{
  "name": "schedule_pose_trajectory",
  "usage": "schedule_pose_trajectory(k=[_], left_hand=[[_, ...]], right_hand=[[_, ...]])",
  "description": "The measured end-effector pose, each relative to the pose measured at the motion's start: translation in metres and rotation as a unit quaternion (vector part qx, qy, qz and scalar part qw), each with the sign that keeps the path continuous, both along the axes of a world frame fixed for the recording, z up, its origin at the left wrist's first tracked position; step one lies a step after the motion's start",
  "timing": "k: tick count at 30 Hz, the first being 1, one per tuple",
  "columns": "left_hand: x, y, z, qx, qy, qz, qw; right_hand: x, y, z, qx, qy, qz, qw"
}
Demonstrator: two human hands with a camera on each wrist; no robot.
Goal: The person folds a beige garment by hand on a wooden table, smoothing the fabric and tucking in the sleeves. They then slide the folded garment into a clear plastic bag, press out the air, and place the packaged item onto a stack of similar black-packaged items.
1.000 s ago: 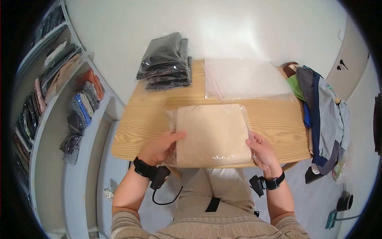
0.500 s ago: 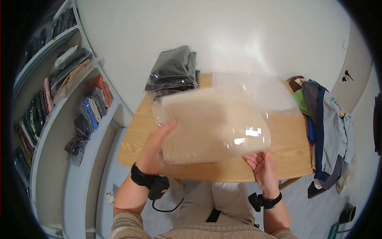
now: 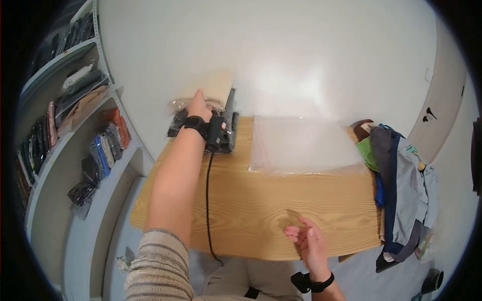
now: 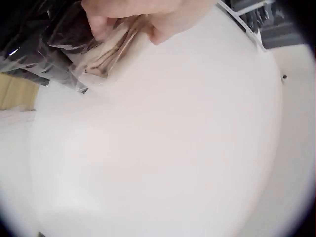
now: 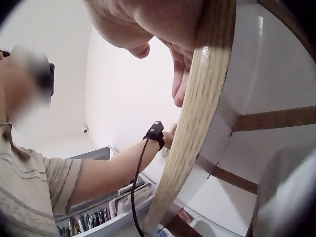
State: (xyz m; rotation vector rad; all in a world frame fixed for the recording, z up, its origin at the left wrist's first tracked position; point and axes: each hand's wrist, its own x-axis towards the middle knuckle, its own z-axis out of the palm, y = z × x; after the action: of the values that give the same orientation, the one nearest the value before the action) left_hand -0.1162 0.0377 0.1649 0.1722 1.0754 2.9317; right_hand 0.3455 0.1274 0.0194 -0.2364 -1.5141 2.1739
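My left hand (image 3: pixel 200 106) reaches to the back left of the table and grips the near edge of a folded beige cloth in a clear plastic bag (image 3: pixel 216 86). That package lies over the stack of dark bagged cloths (image 3: pixel 229 138). In the left wrist view, thumb and fingers pinch the beige package (image 4: pixel 106 61) beside the shiny dark bags (image 4: pixel 54 44). Low over the table's front part, my right hand (image 3: pixel 312 247) holds nothing, its fingers loosely bent. The right wrist view has it close by the table edge (image 5: pixel 197 108).
Flat clear plastic bags (image 3: pixel 306 148) lie at the back middle of the wooden table (image 3: pixel 251 210). A heap of clothes (image 3: pixel 401 185) hangs over the right edge. Shelves (image 3: pixel 55 135) with bagged clothes stand at the left, and a wall rises behind the table.
The beige package left the table's front, with both hands on it at first, and went up and left onto the dark stack in my left hand. My right hand let go and stayed near the front.
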Motion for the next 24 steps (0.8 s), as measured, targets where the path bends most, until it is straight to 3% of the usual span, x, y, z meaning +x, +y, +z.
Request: schedule_pose_trajectory(k=[2, 7, 9, 11, 13, 14, 16, 18, 20, 21, 22, 24], left_hand=[[-0.022, 0.009, -0.009, -0.062, -0.077, 0.007, 0.995], [-0.029, 0.008, -0.013, -0.05, -0.071, 0.041, 0.995], [-0.079, -0.004, -0.032, -0.262, 0.102, -0.029, 0.959], [-0.148, -0.017, -0.055, -0.269, 0.154, -0.028, 0.951], [0.015, -0.012, 0.033, -0.144, -0.038, -0.088, 0.985], [0.01, -0.016, 0.03, -0.146, -0.037, -0.088, 0.985], [-0.034, -0.041, 0.006, -0.301, 0.15, -0.084, 0.938], [-0.056, -0.063, -0.007, -0.438, 0.327, -0.076, 0.834], [-0.054, -0.066, -0.009, -0.497, 0.41, -0.071, 0.762], [-0.001, -0.058, 0.007, -0.316, 0.198, -0.136, 0.918], [0.033, -0.055, 0.015, -0.101, -0.035, -0.187, 0.976], [0.045, -0.059, 0.007, -0.07, -0.096, -0.175, 0.977]], right_hand=[[0.001, 0.001, 0.002, -0.004, -0.004, -0.004, 1.0], [0.0, 0.004, -0.002, 0.006, -0.007, 0.036, 0.999], [0.002, 0.006, -0.003, -0.003, -0.005, 0.046, 0.999], [0.003, 0.006, -0.004, -0.01, -0.001, 0.053, 0.999], [0.003, 0.006, -0.004, -0.005, 0.01, 0.061, 0.998], [0.003, 0.005, -0.004, -0.008, 0.012, 0.062, 0.998], [0.002, 0.004, -0.003, 0.002, 0.007, 0.054, 0.999], [0.003, 0.004, -0.003, 0.004, 0.005, 0.051, 0.999], [0.003, 0.003, -0.002, 0.007, 0.004, 0.046, 0.999], [0.003, 0.003, -0.001, 0.006, 0.003, 0.044, 0.999], [0.003, 0.002, -0.001, 0.005, 0.001, 0.041, 0.999], [0.003, 0.002, -0.002, 0.006, 0.001, 0.041, 0.999]])
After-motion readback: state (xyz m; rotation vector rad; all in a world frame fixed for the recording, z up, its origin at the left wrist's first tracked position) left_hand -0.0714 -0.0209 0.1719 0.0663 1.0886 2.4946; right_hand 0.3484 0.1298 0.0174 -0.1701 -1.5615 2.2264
